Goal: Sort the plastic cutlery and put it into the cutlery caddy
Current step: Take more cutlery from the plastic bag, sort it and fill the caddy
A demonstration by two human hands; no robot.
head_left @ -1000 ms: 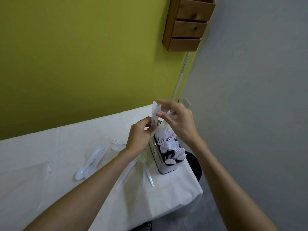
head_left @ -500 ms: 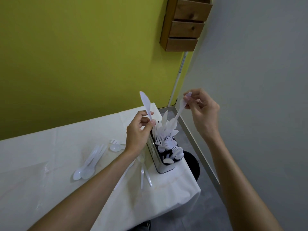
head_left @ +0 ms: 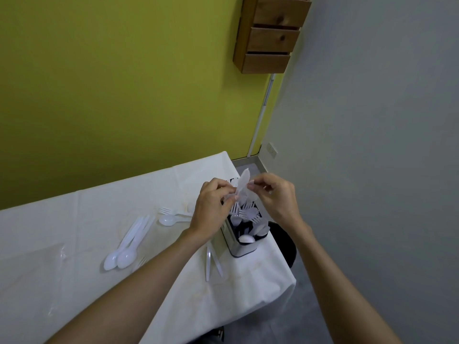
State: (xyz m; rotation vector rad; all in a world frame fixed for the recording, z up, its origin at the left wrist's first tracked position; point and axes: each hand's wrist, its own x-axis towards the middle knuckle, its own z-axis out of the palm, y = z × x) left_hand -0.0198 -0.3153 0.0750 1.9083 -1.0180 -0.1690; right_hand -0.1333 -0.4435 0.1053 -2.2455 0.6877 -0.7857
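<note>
White plastic knife [head_left: 243, 182] pinched blade-up by left hand [head_left: 211, 209] and right hand [head_left: 275, 197], just above the cutlery caddy [head_left: 243, 250]; was mid-sort, probably needed lowering into a compartment straight below the grip.

Dim, even indoor light; soft shadows; wide-angle bending at edges; white cutlery slightly blurred, washed out.

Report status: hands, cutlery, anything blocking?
Left hand and right hand both pinch a knife above the caddy. Spoons, knives, a fork loose on the table. Nothing blocking the caddy.
</note>
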